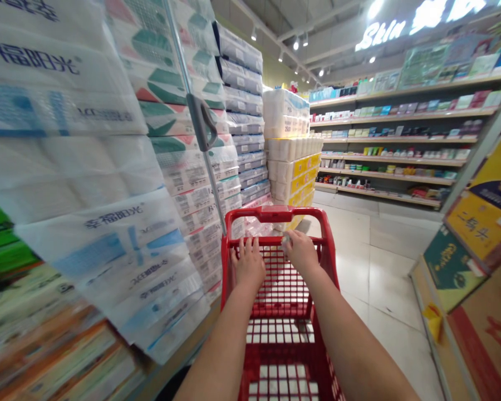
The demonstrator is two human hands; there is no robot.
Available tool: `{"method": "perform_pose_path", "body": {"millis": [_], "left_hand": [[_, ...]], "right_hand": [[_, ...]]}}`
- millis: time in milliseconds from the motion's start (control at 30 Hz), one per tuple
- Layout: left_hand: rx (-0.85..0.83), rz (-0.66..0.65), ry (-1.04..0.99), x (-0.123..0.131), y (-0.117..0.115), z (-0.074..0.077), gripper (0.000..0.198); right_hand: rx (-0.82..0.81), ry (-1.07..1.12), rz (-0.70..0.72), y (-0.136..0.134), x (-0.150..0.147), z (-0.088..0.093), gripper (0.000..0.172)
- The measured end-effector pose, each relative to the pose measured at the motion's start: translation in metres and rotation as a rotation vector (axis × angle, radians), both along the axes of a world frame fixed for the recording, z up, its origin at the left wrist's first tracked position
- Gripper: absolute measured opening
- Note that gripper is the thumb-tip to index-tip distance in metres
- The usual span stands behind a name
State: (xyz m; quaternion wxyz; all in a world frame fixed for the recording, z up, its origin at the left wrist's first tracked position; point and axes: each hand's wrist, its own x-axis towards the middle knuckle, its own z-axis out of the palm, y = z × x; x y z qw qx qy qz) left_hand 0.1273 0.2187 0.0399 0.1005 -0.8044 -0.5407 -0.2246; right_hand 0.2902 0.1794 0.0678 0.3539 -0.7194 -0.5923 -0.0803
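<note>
My left hand and my right hand both rest on the front crossbar of a red plastic shopping cart, their fingers curled over its top. A small whitish spot shows at my right fingertips, too small to identify. The cart's latticed red basket lies below and between my forearms, and nothing shows inside it. My left hand is nearest the wall of wrapped toilet paper packs beside the cart.
Tall stacks of wrapped tissue packs line the left, with a metal pole in front. Shelves of small boxed goods run along the right wall. Cardboard displays stand at the right, beyond a pale tiled floor.
</note>
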Motion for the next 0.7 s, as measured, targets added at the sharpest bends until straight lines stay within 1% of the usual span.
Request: {"method": "perform_pose_path", "body": {"millis": [100,133,233,267,300,333,433,467,500,633,700], "left_hand": [[-0.016,-0.001,0.002,0.0,-0.001,0.002,0.059],[-0.017,-0.002,0.004,0.0,-0.002,0.003,0.058],[-0.007,0.001,0.009,0.0,-0.004,0.005,0.058],[-0.006,0.004,0.009,0.0,-0.005,0.006,0.058],[-0.008,0.007,0.009,0.0,-0.005,0.006,0.058],[-0.012,0.007,0.007,0.0,-0.006,0.007,0.058],[-0.02,0.007,0.001,0.001,-0.007,0.008,0.058],[-0.02,0.008,-0.001,0.002,-0.007,0.008,0.057],[-0.021,0.01,-0.002,0.002,-0.007,0.009,0.057],[-0.035,0.01,-0.003,0.001,-0.007,0.009,0.057],[-0.041,0.006,-0.004,0.001,-0.005,0.008,0.058]], "right_hand": [[0.034,-0.014,-0.006,0.005,-0.008,-0.006,0.032],[0.043,-0.041,0.027,0.007,-0.011,-0.009,0.033],[0.055,-0.128,0.206,0.011,-0.017,-0.013,0.041],[0.05,-0.138,0.242,0.012,-0.017,-0.013,0.043],[0.043,-0.132,0.241,0.012,-0.016,-0.013,0.045],[0.033,-0.114,0.207,0.011,-0.015,-0.012,0.045],[0.008,-0.061,0.046,0.01,-0.013,-0.011,0.044],[0.006,-0.067,0.026,0.01,-0.014,-0.012,0.043],[0.007,-0.089,0.036,0.01,-0.016,-0.013,0.042],[0.029,-0.183,0.177,0.012,-0.023,-0.014,0.043],[0.041,-0.164,0.162,0.01,-0.02,-0.013,0.042]]}}
